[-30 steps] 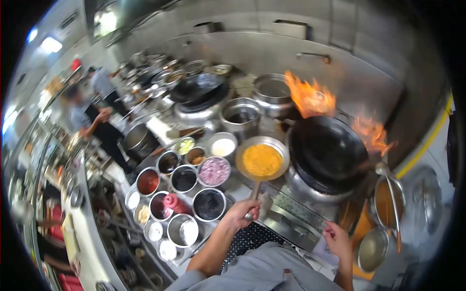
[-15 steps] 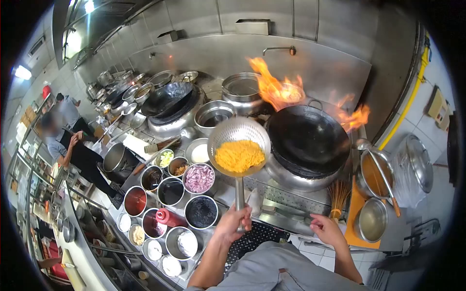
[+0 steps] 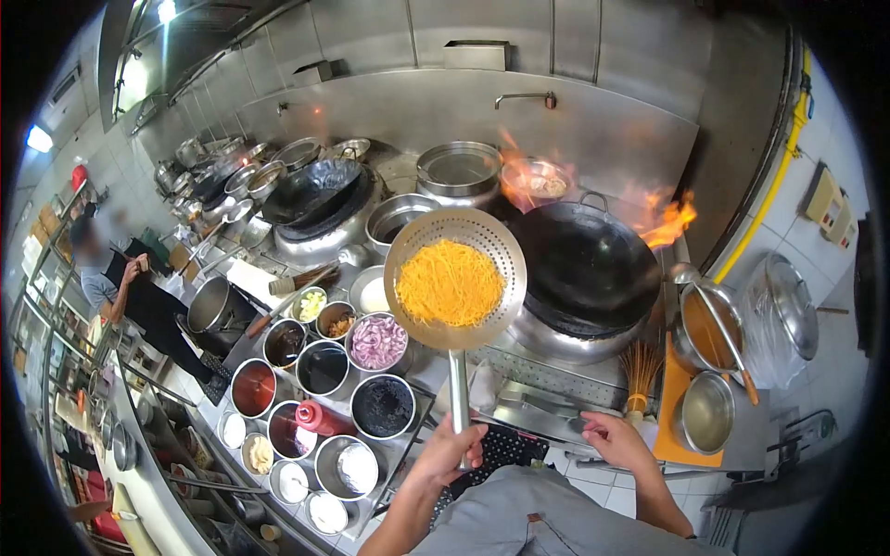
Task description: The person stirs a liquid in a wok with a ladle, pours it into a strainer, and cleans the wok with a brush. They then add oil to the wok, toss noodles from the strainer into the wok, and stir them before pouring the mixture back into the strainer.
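My left hand (image 3: 447,456) is wrapped around the metal handle of a perforated strainer (image 3: 508,310). In its bowl lies a flat round heap of thin yellow noodles (image 3: 449,284). The strainer is held over the counter, just left of a large black wok (image 3: 586,264) on a burner, and its bowl faces me. At the front edge of the stove, my right hand (image 3: 619,443) holds nothing, its fingers loosely apart. A bamboo wok brush (image 3: 639,378) stands just beyond that hand.
Flames (image 3: 669,221) rise behind the wok. Several metal pots with sauces and chopped red onion (image 3: 377,340) stand at left, beside a red squeeze bottle (image 3: 323,419). A ladle (image 3: 728,334) rests across a pot at right. Another person (image 3: 130,287) stands far left.
The strainer has tipped further toward me, showing more of the noodles, and shifted slightly left and up. The flames behind the wok are smaller. My right hand is nearly unchanged.
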### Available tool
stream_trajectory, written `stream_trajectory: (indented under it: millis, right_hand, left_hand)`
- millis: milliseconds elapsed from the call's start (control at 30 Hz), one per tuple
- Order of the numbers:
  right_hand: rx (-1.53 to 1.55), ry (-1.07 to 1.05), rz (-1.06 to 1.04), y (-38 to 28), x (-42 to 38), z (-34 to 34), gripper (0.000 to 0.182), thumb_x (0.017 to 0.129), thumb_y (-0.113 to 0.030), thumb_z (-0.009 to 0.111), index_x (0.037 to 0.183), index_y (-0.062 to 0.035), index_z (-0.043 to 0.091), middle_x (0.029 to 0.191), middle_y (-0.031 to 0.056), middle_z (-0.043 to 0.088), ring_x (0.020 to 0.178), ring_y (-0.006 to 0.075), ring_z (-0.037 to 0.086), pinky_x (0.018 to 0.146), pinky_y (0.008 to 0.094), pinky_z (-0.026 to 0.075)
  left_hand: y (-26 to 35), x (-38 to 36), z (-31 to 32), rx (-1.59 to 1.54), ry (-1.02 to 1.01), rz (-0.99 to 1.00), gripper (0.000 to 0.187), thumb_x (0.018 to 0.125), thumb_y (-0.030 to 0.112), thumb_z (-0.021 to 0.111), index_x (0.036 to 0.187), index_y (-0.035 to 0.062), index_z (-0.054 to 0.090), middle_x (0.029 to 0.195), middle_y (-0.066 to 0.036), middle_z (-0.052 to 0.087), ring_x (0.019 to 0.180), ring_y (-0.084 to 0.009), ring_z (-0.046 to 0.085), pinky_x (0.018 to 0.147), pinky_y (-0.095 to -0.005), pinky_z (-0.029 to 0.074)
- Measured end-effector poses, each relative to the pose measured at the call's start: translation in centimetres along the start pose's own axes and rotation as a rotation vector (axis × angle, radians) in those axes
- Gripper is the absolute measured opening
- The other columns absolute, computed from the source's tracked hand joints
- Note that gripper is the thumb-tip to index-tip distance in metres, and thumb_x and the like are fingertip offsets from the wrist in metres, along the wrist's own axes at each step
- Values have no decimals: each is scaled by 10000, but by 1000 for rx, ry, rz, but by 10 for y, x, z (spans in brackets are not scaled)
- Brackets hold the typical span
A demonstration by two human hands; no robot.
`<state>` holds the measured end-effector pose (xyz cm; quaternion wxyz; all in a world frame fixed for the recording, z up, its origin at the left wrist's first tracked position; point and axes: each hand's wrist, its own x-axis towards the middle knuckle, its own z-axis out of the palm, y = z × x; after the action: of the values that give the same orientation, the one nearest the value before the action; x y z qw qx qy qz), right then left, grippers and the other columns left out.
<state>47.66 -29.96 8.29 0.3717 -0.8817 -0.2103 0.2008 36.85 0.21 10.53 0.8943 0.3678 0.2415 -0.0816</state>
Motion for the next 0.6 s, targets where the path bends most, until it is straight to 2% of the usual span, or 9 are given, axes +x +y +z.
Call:
stream_trajectory:
  millis: [67, 133, 233, 333, 400, 433, 500, 533, 600]
  right_hand:
    - [-3, 2, -9, -1, 6, 1, 419, 851, -213, 641, 1238, -70, 572, 987, 142, 684, 856, 258, 668, 762, 347, 525]
    - [-17, -21, 17, 3, -2, 3, 415, 850, -214, 640, 1235, -73, 575, 987, 146, 684, 854, 270, 669, 763, 353, 525]
    - [-24, -28, -36, 0, 8, 3, 400, 851, -221, 635, 1220, -75, 584, 976, 157, 684, 857, 293, 668, 766, 368, 522]
    - [-5, -43, 41, -4, 4, 6, 387, 854, -230, 631, 1204, -68, 593, 950, 166, 686, 850, 304, 667, 758, 381, 520]
    - [-83, -54, -23, 1, 7, 9, 373, 862, -213, 629, 1208, -76, 596, 914, 127, 687, 758, 222, 668, 691, 328, 520]
    - [-83, -53, -24, 2, 8, 8, 373, 862, -213, 629, 1208, -76, 596, 914, 127, 687, 758, 222, 668, 691, 328, 520]
    - [1, -53, -7, 5, 10, 8, 369, 858, -217, 634, 1199, -76, 603, 882, 122, 688, 738, 225, 663, 687, 334, 519]
    - [5, -54, -9, 6, 8, 6, 369, 858, -217, 634, 1199, -76, 603, 882, 122, 688, 738, 225, 663, 687, 334, 519]
    - [10, -71, 26, 7, 11, 0, 371, 855, -238, 627, 1190, -79, 605, 935, 168, 686, 848, 311, 666, 755, 386, 515]
  left_hand:
    - [-4, 5, -8, -26, -38, -76, 248, 864, 50, 615, 1019, 90, 426, 629, -5, 443, 476, -110, 457, 426, -285, 402]
    - [11, 7, -16, -226, -60, -169, 103, 900, 97, 589, 885, 63, 493, 612, 9, 446, 482, -95, 445, 437, -260, 393]
    - [19, 0, -1, -110, 28, -128, 114, 903, 100, 588, 845, 52, 502, 634, 7, 457, 498, -90, 446, 454, -254, 396]
    - [24, -3, -3, -285, -26, -203, 94, 900, 84, 581, 849, 50, 510, 659, 3, 465, 509, -89, 444, 465, -255, 401]
    - [31, -6, 14, -143, 44, -116, 108, 893, 97, 585, 891, 56, 486, 636, 24, 415, 504, -75, 413, 457, -243, 369]
    - [31, -8, 21, -142, 44, -115, 108, 893, 97, 585, 891, 56, 486, 636, 24, 415, 504, -75, 413, 457, -243, 369]
    - [33, -12, 31, 8, 37, 50, 170, 879, 77, 596, 975, 41, 460, 624, 15, 420, 498, -83, 421, 443, -255, 384]
    - [23, -7, 27, 12, 40, 50, 170, 879, 77, 596, 975, 41, 460, 624, 15, 420, 498, -83, 421, 443, -255, 384]
    - [3, 4, 14, 237, 117, 67, 232, 867, 59, 605, 1023, 25, 436, 620, 8, 419, 494, -90, 428, 429, -262, 389]
